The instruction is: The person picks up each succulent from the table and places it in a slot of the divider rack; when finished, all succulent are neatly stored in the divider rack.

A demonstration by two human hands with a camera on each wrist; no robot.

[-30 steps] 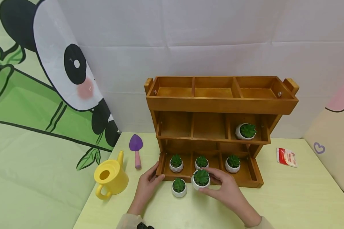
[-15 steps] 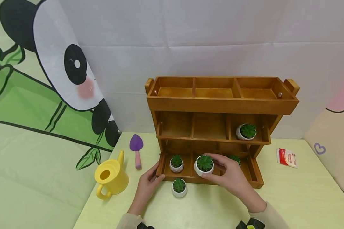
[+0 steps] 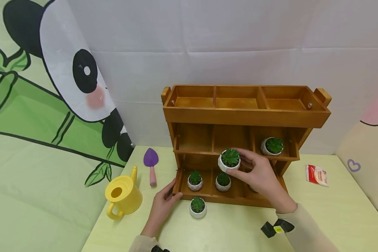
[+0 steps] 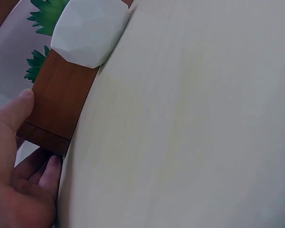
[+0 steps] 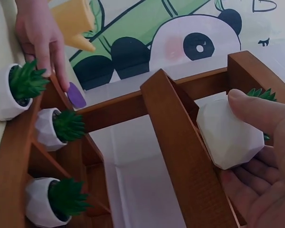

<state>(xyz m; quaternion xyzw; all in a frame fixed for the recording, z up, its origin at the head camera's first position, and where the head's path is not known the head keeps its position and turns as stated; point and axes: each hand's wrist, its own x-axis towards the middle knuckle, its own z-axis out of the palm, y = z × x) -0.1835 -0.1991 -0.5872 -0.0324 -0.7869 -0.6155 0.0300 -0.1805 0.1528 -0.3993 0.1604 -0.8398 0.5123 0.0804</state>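
My right hand (image 3: 261, 175) grips a white faceted pot with a green succulent (image 3: 230, 159), thumb on one side and fingers on the other. The pot is up in front of the middle tier of a three-tier brown wooden shelf (image 3: 245, 117). In the right wrist view this white pot (image 5: 230, 133) is close to a wooden board. My left hand (image 3: 163, 204) holds the lower left corner of the shelf. The left wrist view shows its thumb (image 4: 26, 97) on the wood and its fingers round the corner. Another potted succulent (image 3: 197, 207) stands on the table before the shelf.
The bottom tier has potted succulents at left (image 3: 195, 180) and centre (image 3: 223, 182); my right hand mostly hides a third. One more succulent (image 3: 272, 145) sits in the middle tier's right compartment. A yellow watering can (image 3: 124, 194) and purple trowel (image 3: 151, 158) lie left, a red-white packet (image 3: 317, 175) right.
My right hand has lifted the potted succulent from near the front of the bottom tier up to the middle tier, slightly rightward. My left hand keeps its hold on the shelf corner.
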